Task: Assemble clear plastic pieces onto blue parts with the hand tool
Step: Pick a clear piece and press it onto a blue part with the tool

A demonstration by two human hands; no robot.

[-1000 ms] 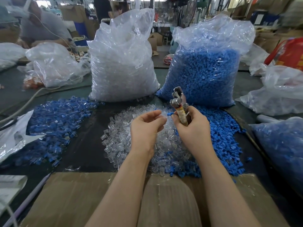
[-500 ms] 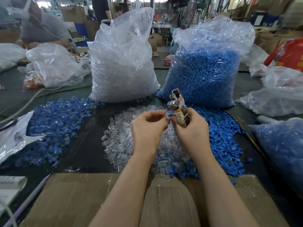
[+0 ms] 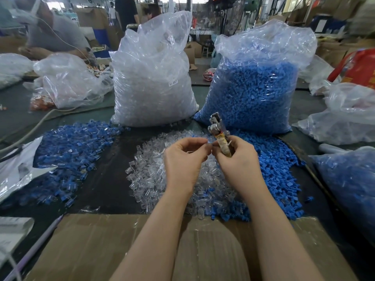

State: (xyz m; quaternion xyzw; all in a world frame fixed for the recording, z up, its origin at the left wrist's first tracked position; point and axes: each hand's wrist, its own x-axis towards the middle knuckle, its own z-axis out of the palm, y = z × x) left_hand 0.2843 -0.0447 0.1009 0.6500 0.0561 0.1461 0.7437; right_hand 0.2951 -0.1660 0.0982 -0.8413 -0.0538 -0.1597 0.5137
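Left hand (image 3: 183, 159) fingertips pinching tiny blue-and-clear plastic piece (image 3: 209, 143); right hand (image 3: 238, 159) curled round tape-wrapped metal hand tool (image 3: 220, 136). Probably light, stiff, slippery; best pinched at sides.

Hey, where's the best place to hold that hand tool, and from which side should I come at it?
Grip the hand tool by its tan wrapped handle, low down, coming from the right, as the right hand does now. The metal head stands up and tilts away, so this probably keeps the head free for the small piece pinched in the left hand.
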